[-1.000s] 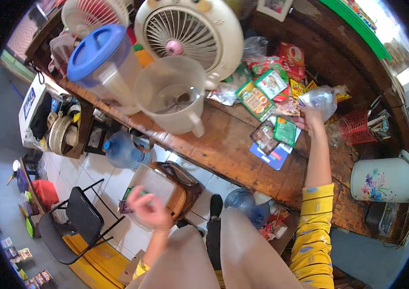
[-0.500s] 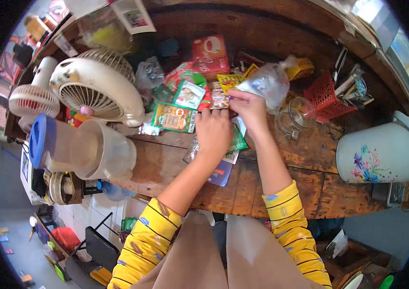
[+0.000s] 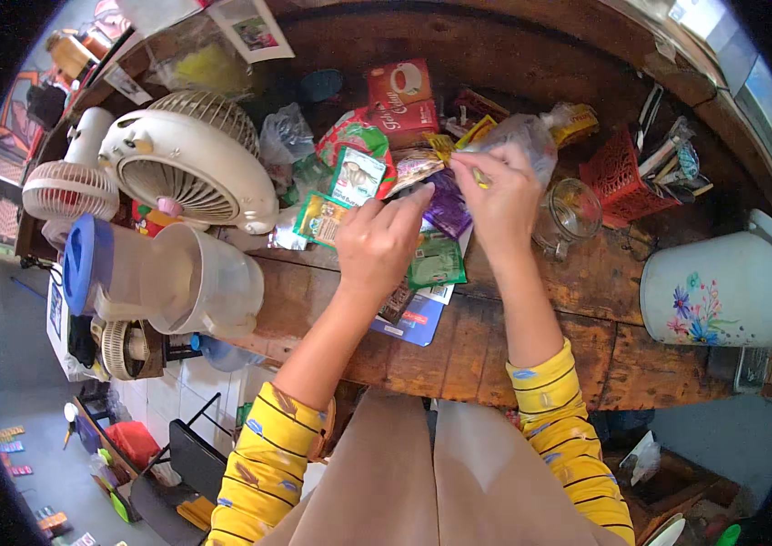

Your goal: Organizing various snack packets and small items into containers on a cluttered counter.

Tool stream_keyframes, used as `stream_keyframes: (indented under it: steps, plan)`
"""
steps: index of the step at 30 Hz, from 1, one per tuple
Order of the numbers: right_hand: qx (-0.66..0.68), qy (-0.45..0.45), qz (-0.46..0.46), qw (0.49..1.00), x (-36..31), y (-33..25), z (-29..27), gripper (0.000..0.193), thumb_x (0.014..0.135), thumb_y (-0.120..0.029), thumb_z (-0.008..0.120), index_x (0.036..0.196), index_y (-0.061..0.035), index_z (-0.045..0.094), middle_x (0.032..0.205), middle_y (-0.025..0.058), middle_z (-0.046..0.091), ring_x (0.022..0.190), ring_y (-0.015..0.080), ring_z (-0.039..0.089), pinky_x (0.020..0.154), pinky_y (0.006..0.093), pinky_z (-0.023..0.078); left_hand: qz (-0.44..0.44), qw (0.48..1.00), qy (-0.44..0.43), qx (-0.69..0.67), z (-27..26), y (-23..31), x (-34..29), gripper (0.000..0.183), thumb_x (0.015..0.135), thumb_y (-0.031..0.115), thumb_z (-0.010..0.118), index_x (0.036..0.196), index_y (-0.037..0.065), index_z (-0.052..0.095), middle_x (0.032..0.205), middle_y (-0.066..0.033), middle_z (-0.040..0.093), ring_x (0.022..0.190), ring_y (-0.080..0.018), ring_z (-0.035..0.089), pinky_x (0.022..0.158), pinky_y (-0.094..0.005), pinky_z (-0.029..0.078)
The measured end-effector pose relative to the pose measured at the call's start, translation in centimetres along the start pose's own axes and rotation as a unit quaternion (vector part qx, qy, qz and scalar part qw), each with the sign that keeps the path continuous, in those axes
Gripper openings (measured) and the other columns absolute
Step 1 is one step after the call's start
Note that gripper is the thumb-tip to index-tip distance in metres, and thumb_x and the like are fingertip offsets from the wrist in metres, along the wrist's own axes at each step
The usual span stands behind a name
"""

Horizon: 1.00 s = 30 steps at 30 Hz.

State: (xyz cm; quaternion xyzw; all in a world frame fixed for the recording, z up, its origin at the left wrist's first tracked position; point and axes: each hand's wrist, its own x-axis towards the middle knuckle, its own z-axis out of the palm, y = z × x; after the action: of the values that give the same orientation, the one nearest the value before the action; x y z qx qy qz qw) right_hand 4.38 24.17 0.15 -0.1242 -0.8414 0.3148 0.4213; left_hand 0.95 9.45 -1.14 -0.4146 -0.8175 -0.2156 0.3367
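Note:
My right hand is closed in a pinch above the pile of sachets, on a small yellow sachet partly hidden by the fingers. My left hand rests over the pile with its index finger stretched out and nothing seen in its grasp. Between the hands lies a purple sachet, and below it a green sachet. Close to the left hand are a green-and-yellow sachet and a white-and-green sachet. A blue card sticks out beneath.
A red box stands behind the pile. Right of it are a clear plastic bag, a glass mug, a red basket and a flowered white container. On the left stand a fan and a plastic pitcher.
My left hand has shifted left and its index finger has stretched out. My right hand has moved slightly right and pinches the yellow sachet. The purple sachet has come into view between them.

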Motion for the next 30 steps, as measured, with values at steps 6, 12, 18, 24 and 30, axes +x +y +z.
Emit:
stream_keyframes:
  steps: [6, 12, 18, 24, 30]
  plan:
    - [-0.098, -0.229, 0.005, 0.969, -0.4, 0.5, -1.9, 0.029, 0.062, -0.021, 0.076, 0.082, -0.0022, 0.065, 0.075, 0.0135, 0.060, 0.076, 0.0288, 0.061, 0.068, 0.0355, 0.047, -0.311, 0.920, 0.126, -0.204, -5.7, 2.5, -3.2, 0.017, 0.077, 0.000, 0.061, 0.093, 0.003, 0.065, 0.080, -0.0093, 0.066, 0.057, -0.0121, 0.060, 0.048, -0.0234, 0.045]
    - [-0.257, -0.259, 0.106, 0.925, -4.5, -1.0, -0.1, 0.076, 0.057, -0.039, 0.079, 0.117, -0.0018, 0.050, 0.113, 0.0190, 0.049, 0.100, 0.0357, 0.053, 0.083, 0.0409, 0.044, -0.575, 0.623, 0.146, -0.510, -11.9, 2.9, -12.9, 0.022, 0.085, 0.004, 0.058, 0.105, -0.002, 0.056, 0.081, -0.0043, 0.062, 0.071, -0.0054, 0.057, 0.062, -0.0172, 0.045]
    - [-0.211, -0.336, 0.134, 0.908, -4.3, -1.7, -1.7, 0.079, 0.051, -0.032, 0.082, 0.114, 0.0032, 0.051, 0.112, 0.0240, 0.052, 0.101, 0.0376, 0.051, 0.088, 0.0388, 0.042, -0.648, 0.455, 0.174, -0.586, -17.7, 0.1, -22.1, 0.034, 0.082, 0.005, 0.060, 0.114, 0.001, 0.048, 0.096, -0.0061, 0.061, 0.078, -0.0107, 0.060, 0.064, -0.0233, 0.052]
    - [0.088, -0.282, 0.210, 0.932, -8.1, -8.9, -6.0, 0.071, 0.071, -0.015, 0.071, 0.130, 0.0000, 0.035, 0.114, 0.0147, 0.051, 0.090, 0.0182, 0.057, 0.071, 0.0280, 0.049, -0.660, 0.381, 0.191, -0.619, -24.3, -1.5, -30.6, 0.029, 0.080, 0.008, 0.056, 0.108, 0.010, 0.047, 0.099, -0.0030, 0.057, 0.087, -0.0151, 0.059, 0.077, -0.0345, 0.051]
    - [0.725, -0.501, 0.353, 0.315, -22.6, -15.4, 3.2, 0.101, 0.062, -0.043, 0.077, 0.135, -0.0013, 0.021, 0.124, 0.0259, 0.035, 0.102, 0.0343, 0.050, 0.077, 0.0579, 0.049, -0.658, 0.399, 0.236, -0.593, -29.5, -2.5, -38.9, 0.032, 0.082, 0.014, 0.057, 0.111, 0.007, 0.046, 0.098, -0.0029, 0.058, 0.089, -0.0136, 0.059, 0.077, -0.0347, 0.051]
